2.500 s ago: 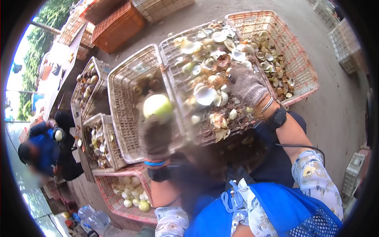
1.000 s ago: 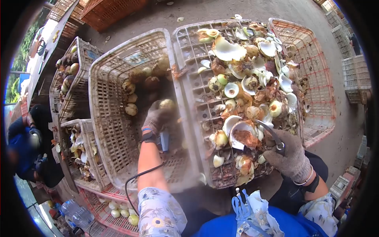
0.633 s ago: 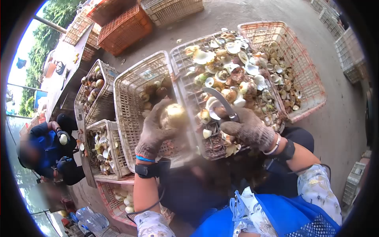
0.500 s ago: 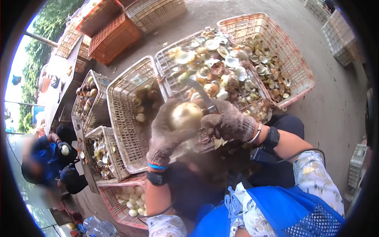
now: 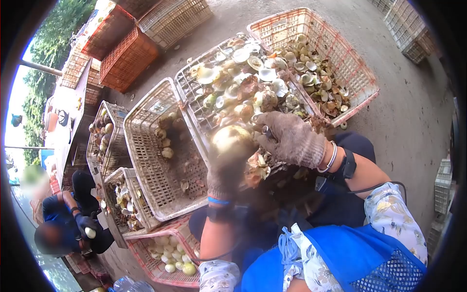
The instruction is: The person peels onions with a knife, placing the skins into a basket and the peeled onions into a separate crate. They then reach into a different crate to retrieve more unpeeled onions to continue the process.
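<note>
A pale, rounded onion [image 5: 231,138] sits in my left hand [image 5: 224,170], which is gloved and blurred, its fingers wrapped under it. Just right of the onion, my right hand [image 5: 292,138], also in a knit glove, is closed around a knife [image 5: 266,130]. Only the dark end of its handle shows clearly; the blade cannot be made out. Beneath and beyond both hands, onion skins and cut pieces [image 5: 250,90] cover a crate rack [image 5: 187,80]. Some loose brown skins [image 5: 257,168] are just below my right hand.
To the left is a white crate [image 5: 146,121] with a few onions. A red-rimmed crate [image 5: 340,63] holds peelings. Peeled onions [image 5: 172,255] fill a pink crate [image 5: 141,243] lower left. Orange crates [image 5: 129,58] stand far left. Another person [image 5: 63,214] sits at left holding an onion.
The curved blade that showed above my right hand is no longer clearly visible. My left hand has turned lower beneath the onion. The view has shifted slightly, and the other person's hand has moved lower.
</note>
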Demonstrator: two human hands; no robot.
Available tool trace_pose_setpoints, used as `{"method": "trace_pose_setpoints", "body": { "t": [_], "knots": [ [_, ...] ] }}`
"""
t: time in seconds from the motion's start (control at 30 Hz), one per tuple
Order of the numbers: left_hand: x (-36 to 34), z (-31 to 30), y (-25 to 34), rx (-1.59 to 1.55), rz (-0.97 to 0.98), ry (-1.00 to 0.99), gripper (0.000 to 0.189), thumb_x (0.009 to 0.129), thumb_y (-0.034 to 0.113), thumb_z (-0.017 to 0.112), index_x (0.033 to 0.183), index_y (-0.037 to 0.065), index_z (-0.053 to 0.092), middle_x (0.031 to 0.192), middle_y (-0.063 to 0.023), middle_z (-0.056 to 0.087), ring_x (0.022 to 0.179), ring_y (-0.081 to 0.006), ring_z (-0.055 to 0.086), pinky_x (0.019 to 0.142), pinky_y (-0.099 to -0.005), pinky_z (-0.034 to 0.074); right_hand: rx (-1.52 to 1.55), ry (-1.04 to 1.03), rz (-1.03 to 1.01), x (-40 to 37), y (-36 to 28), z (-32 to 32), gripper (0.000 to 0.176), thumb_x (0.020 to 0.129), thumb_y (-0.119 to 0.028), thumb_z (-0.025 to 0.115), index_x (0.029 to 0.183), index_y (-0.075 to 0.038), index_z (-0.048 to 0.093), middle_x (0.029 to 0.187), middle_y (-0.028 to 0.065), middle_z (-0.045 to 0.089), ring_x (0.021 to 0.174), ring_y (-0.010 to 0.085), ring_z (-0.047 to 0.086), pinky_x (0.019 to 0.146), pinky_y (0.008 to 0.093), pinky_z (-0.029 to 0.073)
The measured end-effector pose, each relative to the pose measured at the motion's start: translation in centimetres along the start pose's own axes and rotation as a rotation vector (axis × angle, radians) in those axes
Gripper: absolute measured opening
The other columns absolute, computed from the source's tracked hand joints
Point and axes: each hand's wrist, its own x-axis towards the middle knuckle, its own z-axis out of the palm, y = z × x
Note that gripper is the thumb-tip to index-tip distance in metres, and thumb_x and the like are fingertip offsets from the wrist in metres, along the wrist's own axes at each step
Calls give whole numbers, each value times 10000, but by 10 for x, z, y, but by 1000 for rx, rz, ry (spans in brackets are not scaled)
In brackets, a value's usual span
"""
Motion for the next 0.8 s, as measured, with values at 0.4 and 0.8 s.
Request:
{"method": "trace_pose_setpoints", "body": {
  "t": [0.4,0.8],
  "knots": [
    [46,-67,-15,-1889,-982,458,785,671,-22,735,1365,70,380,1195,-103,543,1064,-232,582,883,-348,536,-262,-133,-229,-11,-3,8,280,887,-193,599,1104,-19,561,822,217,636,807,407,647,687,487,526],
    [26,-58,-26,-1644,-857,364,841,645,78,806,1383,77,402,1274,-115,548,1130,-259,566,956,-385,508,-543,-100,-430,9,25,23,155,855,-146,559,967,-45,591,770,153,629,738,324,678,609,434,534]
  ]
}}
